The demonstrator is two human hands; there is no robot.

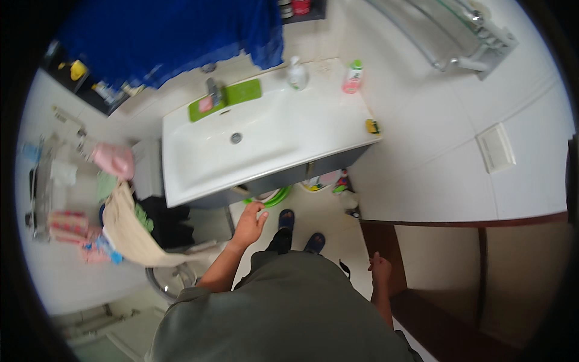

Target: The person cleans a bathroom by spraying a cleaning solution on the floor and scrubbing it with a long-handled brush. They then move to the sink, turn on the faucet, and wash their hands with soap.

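My left hand hangs in front of the sink cabinet, thumb apart from the fingers, with nothing visible in it. Lower at the right, my right hand is beside my body near a dark brown door frame. Its fingers look loosely curled, and the palm is hidden. Before me is a white washbasin with a metal faucet over a green mat. A pink bar of soap lies on that mat. A white pump bottle and a pink bottle with a green cap stand on the counter.
A yellow item sits at the counter's right corner. Green-rimmed basins are on the floor under the cabinet. Clothes and a pink jug are at the left. Above hangs a blue cloth; a towel rack is at upper right.
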